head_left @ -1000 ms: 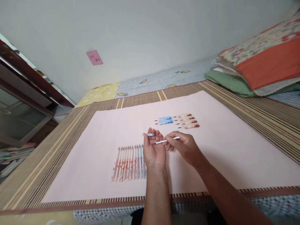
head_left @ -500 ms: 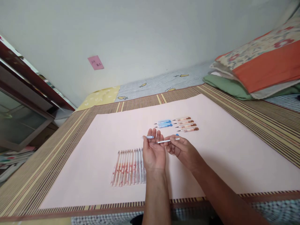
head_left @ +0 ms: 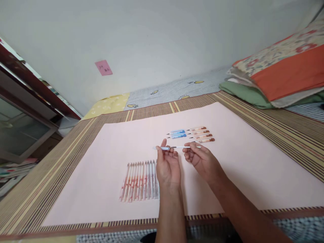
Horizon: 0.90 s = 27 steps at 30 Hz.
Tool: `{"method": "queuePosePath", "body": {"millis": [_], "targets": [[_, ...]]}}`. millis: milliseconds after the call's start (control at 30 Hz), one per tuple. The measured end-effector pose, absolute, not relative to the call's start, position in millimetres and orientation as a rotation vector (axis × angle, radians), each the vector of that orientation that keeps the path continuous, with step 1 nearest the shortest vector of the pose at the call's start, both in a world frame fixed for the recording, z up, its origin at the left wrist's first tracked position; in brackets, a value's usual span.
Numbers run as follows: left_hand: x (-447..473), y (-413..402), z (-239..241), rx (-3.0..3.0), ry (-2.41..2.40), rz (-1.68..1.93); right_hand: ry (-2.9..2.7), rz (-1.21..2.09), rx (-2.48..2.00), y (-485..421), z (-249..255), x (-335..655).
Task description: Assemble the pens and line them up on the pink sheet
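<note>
My left hand [head_left: 169, 168], palm up, pinches a light blue pen barrel [head_left: 165, 148] between thumb and fingers. A thin white pen refill [head_left: 181, 147] with a dark, coil-like end is gripped in my right hand [head_left: 202, 160]. That dark end meets or nearly meets the barrel's right end, roughly in line with it; whether it is inside I cannot tell. Both hands are above a pale pink sheet [head_left: 88, 175]. Just beyond them lie two blue pen pieces with refills [head_left: 178, 136] and several peach-and-brown ones [head_left: 201, 136].
Left of my left forearm lies a row of clear pens [head_left: 136, 182] with reddish and bluish patterns, partly covered by that arm. A striped mat [head_left: 58, 175] surrounds the sheet. Folded bedding [head_left: 291, 71] is stacked at the right, and a pink note [head_left: 103, 68] is on the wall.
The refill has risen from over my left palm and shifted right, lining up with the barrel. My left fingers have curled in, and the barrel has moved slightly right.
</note>
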State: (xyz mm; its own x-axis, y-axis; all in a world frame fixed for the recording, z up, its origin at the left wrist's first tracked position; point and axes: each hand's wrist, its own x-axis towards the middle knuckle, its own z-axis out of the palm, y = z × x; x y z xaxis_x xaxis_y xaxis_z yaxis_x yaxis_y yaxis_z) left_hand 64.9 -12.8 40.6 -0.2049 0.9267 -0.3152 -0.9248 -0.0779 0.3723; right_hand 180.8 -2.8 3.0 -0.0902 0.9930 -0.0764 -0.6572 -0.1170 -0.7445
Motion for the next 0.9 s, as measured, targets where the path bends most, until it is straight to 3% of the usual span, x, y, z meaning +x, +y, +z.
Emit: {"method": "queuePosePath", "body": {"millis": [600,900], "targets": [[73,-14,31,0.291,0.807,1.761,-0.866,1.410,-0.808,-8,15,182],[78,-12,25,0.264,0.916,1.620,-1.014,1.179,-0.929,-7,19,192]]}}
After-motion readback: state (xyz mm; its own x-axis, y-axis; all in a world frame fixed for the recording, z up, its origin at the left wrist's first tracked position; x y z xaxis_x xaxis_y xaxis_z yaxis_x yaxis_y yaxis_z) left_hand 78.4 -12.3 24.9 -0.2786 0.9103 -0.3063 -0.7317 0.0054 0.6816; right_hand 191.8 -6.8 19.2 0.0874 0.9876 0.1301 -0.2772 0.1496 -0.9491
